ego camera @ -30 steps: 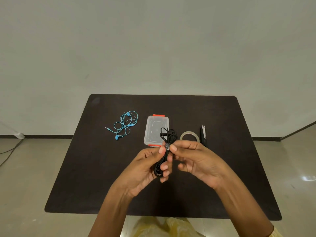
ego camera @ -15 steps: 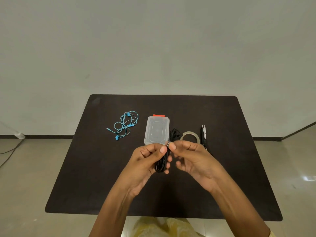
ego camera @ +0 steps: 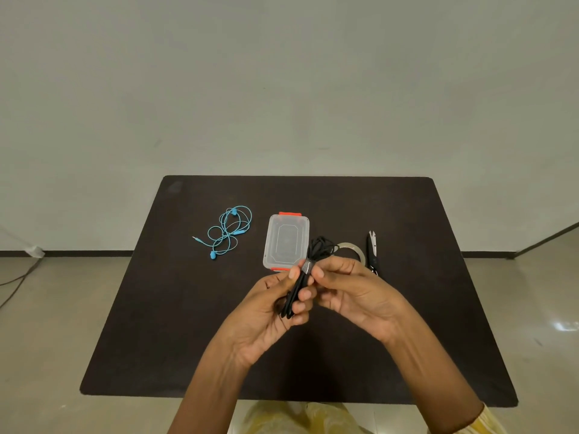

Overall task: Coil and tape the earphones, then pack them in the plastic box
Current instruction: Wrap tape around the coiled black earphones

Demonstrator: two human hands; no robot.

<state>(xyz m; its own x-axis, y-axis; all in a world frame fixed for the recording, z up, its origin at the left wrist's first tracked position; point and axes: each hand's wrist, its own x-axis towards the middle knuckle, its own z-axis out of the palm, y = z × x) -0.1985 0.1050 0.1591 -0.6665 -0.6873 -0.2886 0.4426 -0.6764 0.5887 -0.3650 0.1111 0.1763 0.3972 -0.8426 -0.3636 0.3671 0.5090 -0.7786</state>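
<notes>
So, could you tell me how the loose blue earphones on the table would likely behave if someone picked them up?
The blue earphones would probably go floppy: the thin cord lies in loose, uneven loops on the table. They look light, being only thin wire and small buds. Untaped, the loops would likely spill open and dangle or tangle.

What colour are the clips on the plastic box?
Orange-red clips on the clear plastic box; head view.

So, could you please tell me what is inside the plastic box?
Nothing shows through the plastic box's clear closed lid; its near right corner is hidden behind the black earphones.
</notes>
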